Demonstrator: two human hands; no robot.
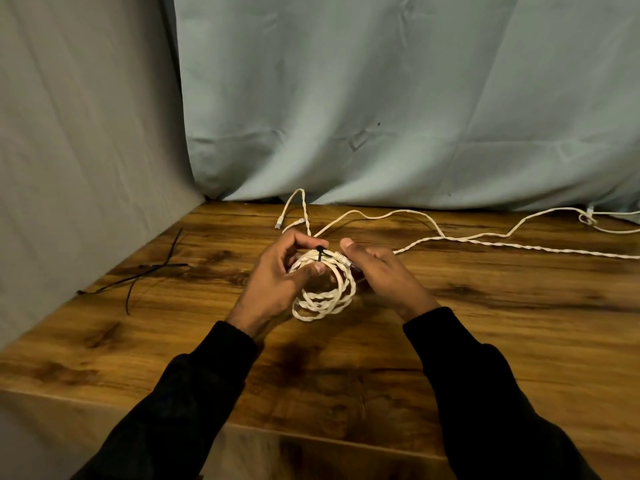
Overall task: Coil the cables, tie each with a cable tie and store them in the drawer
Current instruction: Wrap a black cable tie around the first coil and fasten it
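While both hands work above the wooden counter [450, 341], the head view shows a white coil [325, 296] of twisted cable held between them, just above the counter's middle. A black tie [319, 258] wraps the top of the coil, its head standing up between the two thumbs. The left hand [277, 275] grips the coil's left side, thumb under the strands and fingers [304, 241] curled over the top beside the tie. The right hand [381, 271] is closed at the coil's right side, near the cable's plug end; its thumb points up, and what its fingers pinch I cannot tell. Both sleeves are black. Behind the hands, loose cable [485, 242] trails across the counter toward the right edge, with another end looping up against the pale cloth [381, 98] at the back. Spare ties [149, 271], black and crossed over each other, lie well apart on the counter's left side near the grey cloth wall.
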